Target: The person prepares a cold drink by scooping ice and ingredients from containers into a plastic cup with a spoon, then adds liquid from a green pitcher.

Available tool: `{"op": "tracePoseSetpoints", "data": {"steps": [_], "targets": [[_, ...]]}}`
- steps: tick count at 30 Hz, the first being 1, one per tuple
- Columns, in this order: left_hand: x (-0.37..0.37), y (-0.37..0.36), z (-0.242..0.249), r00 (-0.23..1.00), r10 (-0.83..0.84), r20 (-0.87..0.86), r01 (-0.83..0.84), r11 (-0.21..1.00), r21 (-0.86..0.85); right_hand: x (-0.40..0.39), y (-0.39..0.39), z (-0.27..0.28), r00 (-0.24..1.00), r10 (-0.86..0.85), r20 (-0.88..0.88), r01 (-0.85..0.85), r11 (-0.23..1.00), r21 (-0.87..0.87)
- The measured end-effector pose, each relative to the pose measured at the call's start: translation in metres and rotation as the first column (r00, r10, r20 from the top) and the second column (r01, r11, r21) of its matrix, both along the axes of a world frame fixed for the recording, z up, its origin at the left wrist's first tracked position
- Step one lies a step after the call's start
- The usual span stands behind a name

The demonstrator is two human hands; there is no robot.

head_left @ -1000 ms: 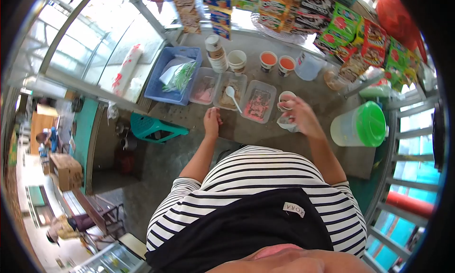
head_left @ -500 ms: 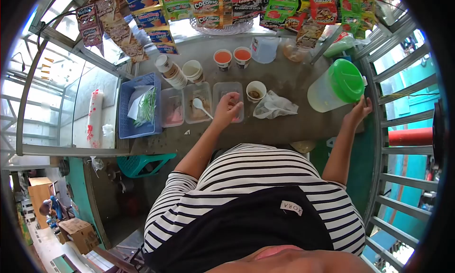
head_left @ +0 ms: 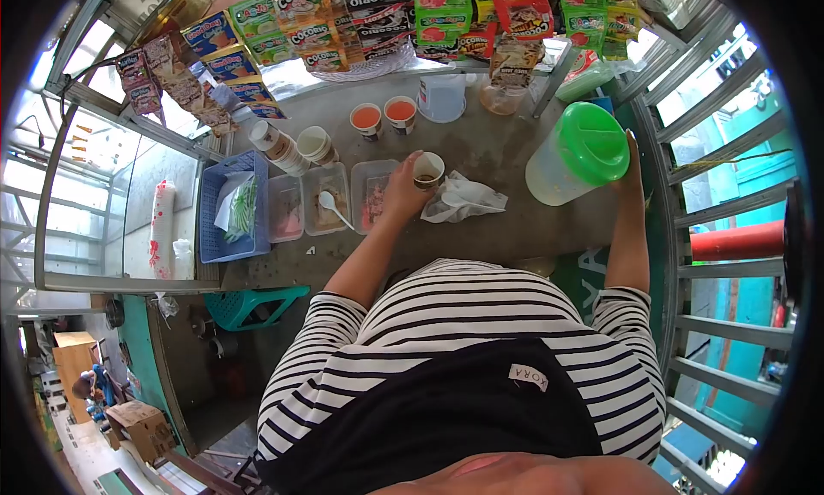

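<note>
My left hand (head_left: 407, 190) is wrapped round a paper cup (head_left: 428, 170) with something dark at its bottom. Beside that cup lies a crumpled clear plastic bag (head_left: 463, 200). At the right, my right hand (head_left: 633, 164) rests against the far right side of a pitcher (head_left: 549, 170) with a green lid (head_left: 592, 141); the lid and pitcher partly hide its fingers. Pale liquid shows in the pitcher. Two cups of orange-red drink, one (head_left: 366, 121) left of the other (head_left: 400, 114), stand farther back. An open container (head_left: 371, 188) of pink bits sits by my left wrist.
More containers, one with a white spoon (head_left: 333, 208), stand left of centre near stacked paper cups (head_left: 279, 147). A blue basket (head_left: 233, 253) holds green items. Behind are a clear tub (head_left: 441, 97) and hanging sachets (head_left: 442, 14). Metal bars (head_left: 730, 267) line the right side.
My left hand has moved from above the pink container to the paper cup and closed round it. My right hand has shifted up along the pitcher's side. The whole view has shifted slightly.
</note>
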State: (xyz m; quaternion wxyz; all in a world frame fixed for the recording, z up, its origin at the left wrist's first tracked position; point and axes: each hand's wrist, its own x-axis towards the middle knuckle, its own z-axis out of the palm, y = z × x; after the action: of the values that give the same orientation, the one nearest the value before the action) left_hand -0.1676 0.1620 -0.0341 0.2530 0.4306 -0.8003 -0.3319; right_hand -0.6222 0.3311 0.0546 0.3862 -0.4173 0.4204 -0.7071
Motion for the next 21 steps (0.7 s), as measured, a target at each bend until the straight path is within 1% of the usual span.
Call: {"op": "tracePoseSetpoints", "data": {"steps": [1, 2, 3, 4, 5, 6, 7, 8, 9, 10, 11, 13, 14, 16, 18, 20, 21], "targets": [[-0.005, 0.002, 0.003, 0.999, 0.04, 0.015, -0.04, 0.999, -0.008, 0.002, -0.004, 0.006, 0.992, 0.056, -0.113, -0.067, 0.993, -0.1], [-0.009, 0.004, 0.006, 0.996, 0.081, 0.03, -0.081, 0.997, -0.016, -0.008, -0.009, 0.004, 0.991, 0.068, -0.112, -0.079, 0.992, -0.1], [-0.013, 0.005, 0.008, 0.995, 0.093, 0.032, -0.093, 0.996, -0.015, -0.019, -0.017, 0.006, 0.987, 0.083, 0.14, -0.093, 0.994, 0.063], [-0.018, 0.006, 0.009, 0.995, 0.103, 0.006, -0.102, 0.993, -0.05, -0.026, -0.021, 0.005, 0.923, 0.051, 0.382, -0.143, 0.966, 0.218], [-0.024, 0.007, 0.009, 0.994, 0.11, -0.019, -0.111, 0.99, -0.085, -0.029, -0.021, -0.001, 0.921, 0.059, 0.384, -0.153, 0.964, 0.219], [-0.031, 0.01, 0.012, 0.993, 0.119, -0.018, -0.12, 0.989, -0.082, -0.017, -0.02, 0.004, 0.938, 0.015, 0.347, -0.087, 0.977, 0.193], [-0.039, 0.015, 0.015, 0.987, 0.115, -0.113, -0.122, 0.991, -0.062, -0.014, -0.019, 0.006, 0.95, -0.031, 0.31, -0.022, 0.986, 0.165], [-0.048, 0.02, 0.017, 0.972, 0.112, -0.207, -0.123, 0.992, -0.041, -0.021, -0.018, 0.001, 0.95, -0.024, 0.31, -0.031, 0.985, 0.172], [-0.056, 0.025, 0.015, 0.971, 0.125, -0.205, -0.134, 0.99, -0.033, -0.027, -0.018, -0.004, 0.951, 0.045, 0.305, -0.093, 0.985, 0.147], [-0.066, 0.027, 0.013, 0.969, 0.088, -0.231, -0.1, 0.994, -0.041, -0.032, -0.018, -0.01, 0.947, 0.115, 0.3, -0.156, 0.98, 0.119], [-0.074, 0.029, 0.011, 0.965, 0.05, -0.256, -0.065, 0.997, -0.05, -0.036, -0.019, -0.016, 0.945, 0.123, 0.304, -0.167, 0.978, 0.123], [-0.093, 0.031, -0.002, 0.957, 0.073, -0.281, -0.092, 0.994, -0.055, -0.032, -0.024, -0.016, 0.923, 0.189, 0.336, -0.216, 0.975, 0.045], [-0.101, 0.03, -0.01, 0.947, 0.084, -0.31, -0.11, 0.992, -0.065, -0.028, -0.025, -0.014, 0.922, 0.195, 0.334, -0.223, 0.974, 0.046], [-0.11, 0.028, -0.026, 0.936, 0.107, -0.334, -0.125, 0.991, -0.035, -0.005, -0.027, 0.0, 0.949, 0.094, 0.301, -0.129, 0.987, 0.099], [-0.113, 0.031, -0.039, 0.925, 0.132, -0.356, -0.142, 0.99, -0.003, 0.008, -0.033, 0.004, 0.955, 0.09, 0.282, -0.128, 0.985, 0.117], [-0.112, 0.037, -0.045, 0.924, 0.159, -0.347, -0.187, 0.981, -0.049, 0.022, -0.042, 0.008, 0.961, 0.092, 0.26, -0.13, 0.982, 0.134], [-0.111, 0.041, -0.044, 0.922, 0.169, -0.347, -0.198, 0.979, -0.048, 0.03, -0.046, 0.011, 0.968, 0.065, 0.243, -0.103, 0.983, 0.149]]}}
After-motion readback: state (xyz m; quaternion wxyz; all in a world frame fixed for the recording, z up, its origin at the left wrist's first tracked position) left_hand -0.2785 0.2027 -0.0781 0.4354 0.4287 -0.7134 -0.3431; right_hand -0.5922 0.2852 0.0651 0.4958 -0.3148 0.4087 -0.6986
